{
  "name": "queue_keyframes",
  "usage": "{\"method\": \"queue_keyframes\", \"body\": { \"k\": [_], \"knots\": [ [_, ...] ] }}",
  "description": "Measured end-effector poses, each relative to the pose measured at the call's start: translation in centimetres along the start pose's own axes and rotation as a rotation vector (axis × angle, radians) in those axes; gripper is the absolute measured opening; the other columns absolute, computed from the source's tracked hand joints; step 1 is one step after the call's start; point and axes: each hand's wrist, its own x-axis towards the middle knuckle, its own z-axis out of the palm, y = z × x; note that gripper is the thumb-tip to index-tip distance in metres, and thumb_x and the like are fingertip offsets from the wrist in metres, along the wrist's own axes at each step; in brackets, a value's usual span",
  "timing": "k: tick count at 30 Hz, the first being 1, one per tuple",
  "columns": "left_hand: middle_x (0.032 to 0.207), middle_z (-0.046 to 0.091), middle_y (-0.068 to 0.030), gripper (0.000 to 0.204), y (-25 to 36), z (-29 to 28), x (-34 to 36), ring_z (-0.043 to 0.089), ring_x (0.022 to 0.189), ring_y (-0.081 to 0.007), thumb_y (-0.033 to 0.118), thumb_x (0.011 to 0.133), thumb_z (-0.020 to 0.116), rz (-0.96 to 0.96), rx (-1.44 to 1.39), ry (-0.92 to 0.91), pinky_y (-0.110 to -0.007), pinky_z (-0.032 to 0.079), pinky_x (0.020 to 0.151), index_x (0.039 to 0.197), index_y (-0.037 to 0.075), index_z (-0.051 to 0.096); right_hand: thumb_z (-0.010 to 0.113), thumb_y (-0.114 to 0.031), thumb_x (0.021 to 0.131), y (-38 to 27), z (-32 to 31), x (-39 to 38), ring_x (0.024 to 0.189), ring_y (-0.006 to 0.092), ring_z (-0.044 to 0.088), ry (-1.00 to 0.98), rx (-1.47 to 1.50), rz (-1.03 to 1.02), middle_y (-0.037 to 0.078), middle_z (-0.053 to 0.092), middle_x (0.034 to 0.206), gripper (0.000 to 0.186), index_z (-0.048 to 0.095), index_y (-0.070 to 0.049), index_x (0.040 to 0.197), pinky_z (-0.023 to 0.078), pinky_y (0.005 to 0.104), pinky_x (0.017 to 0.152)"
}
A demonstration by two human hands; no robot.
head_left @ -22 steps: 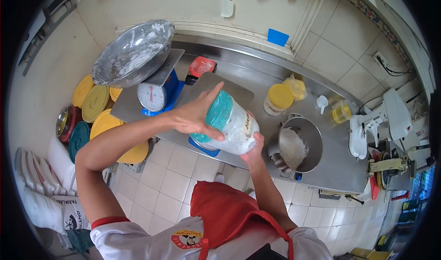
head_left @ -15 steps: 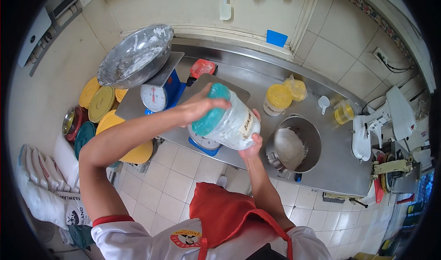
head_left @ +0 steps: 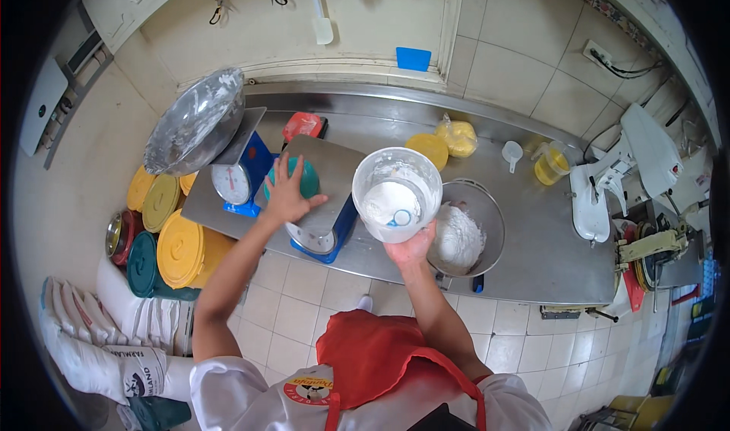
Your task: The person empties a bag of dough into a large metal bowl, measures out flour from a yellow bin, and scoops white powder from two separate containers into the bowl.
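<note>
My left hand (head_left: 286, 195) is open, fingers spread, over a round teal lid (head_left: 306, 178). The lid sits at the left side of the metal platform of a blue scale (head_left: 327, 153); whether my fingers touch it I cannot tell. My right hand (head_left: 414, 247) grips a white plastic tub (head_left: 372, 222) from below, its mouth uncovered and turned toward me. Inside are white powder (head_left: 388, 203) and a small light-blue ring-shaped piece (head_left: 401, 217), perhaps a scoop handle. Right beside the tub stands a steel mixing bowl (head_left: 494, 237) with a heap of white powder (head_left: 458, 237) in it.
On the left, a second blue scale (head_left: 230, 181) carries a large floury metal bowl (head_left: 194, 123). Behind the tub are a yellow lid (head_left: 427, 151) and a yellow bag (head_left: 458, 136). A white scoop (head_left: 512, 154), yellow-filled jug (head_left: 551, 165) and white stand mixer (head_left: 601, 203) stand right.
The teal lid has come off the tub and is now on the scale platform under my left hand. My right hand has turned the tub upright, mouth toward me.
</note>
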Motion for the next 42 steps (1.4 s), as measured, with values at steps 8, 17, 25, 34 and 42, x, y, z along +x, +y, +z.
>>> {"method": "queue_keyframes", "body": {
  "k": [8,17,25,34,42],
  "knots": [
    [0.149,0.038,-0.0110,0.087,11.3,3.9,-6.8,0.037,0.137,-0.0273,0.070,0.086,0.048,-0.150,-2.502,-0.598,-0.050,0.035,0.108,0.145,0.008,0.035,0.041,-0.040,0.096,-2.1,0.4,-0.3,0.124,0.0276,0.050,0.065,-0.104,-0.049,0.011,0.054,0.133,0.053,0.048,-0.007,0.137,0.038,0.0455,0.107],
    [0.149,0.036,-0.0158,0.079,13.3,7.6,-3.5,0.037,0.137,-0.0359,0.062,0.088,0.046,0.196,-2.890,-1.275,-0.057,0.035,0.109,0.147,0.011,0.033,0.064,-0.002,0.084,-7.3,10.6,-2.6,0.087,0.0176,0.063,0.166,-1.988,-0.520,0.004,0.064,0.096,0.032,0.065,-0.008,0.116,0.051,0.0308,0.075],
    [0.149,0.039,-0.0109,0.075,12.8,9.6,-1.4,0.040,0.135,-0.0314,0.059,0.089,0.047,-0.092,-2.595,-1.070,-0.055,0.030,0.110,0.148,0.014,0.034,0.066,-0.004,0.075,-3.5,15.1,0.9,0.079,0.0271,0.065,-0.713,-2.924,0.038,0.008,0.065,0.085,0.010,0.071,-0.005,0.083,0.054,0.0343,0.070],
    [0.143,0.047,-0.0080,0.064,12.2,9.9,-1.3,0.043,0.132,-0.0288,0.053,0.091,0.048,-0.159,-2.686,-1.312,-0.050,0.031,0.110,0.142,0.014,0.044,0.062,-0.008,0.076,-2.3,11.4,3.5,0.075,0.0318,0.069,-0.756,-3.052,0.548,0.016,0.067,0.078,0.008,0.069,-0.004,0.075,0.056,0.0398,0.065],
    [0.145,0.044,-0.0092,0.066,11.5,9.9,-1.6,0.041,0.134,-0.0291,0.053,0.091,0.049,-0.097,-2.670,-1.269,-0.049,0.030,0.111,0.144,0.013,0.040,0.062,-0.009,0.076,-2.2,10.2,3.3,0.075,0.0317,0.070,-0.818,-3.023,0.552,0.015,0.068,0.079,0.009,0.069,-0.004,0.078,0.056,0.0402,0.064]
  ]
}}
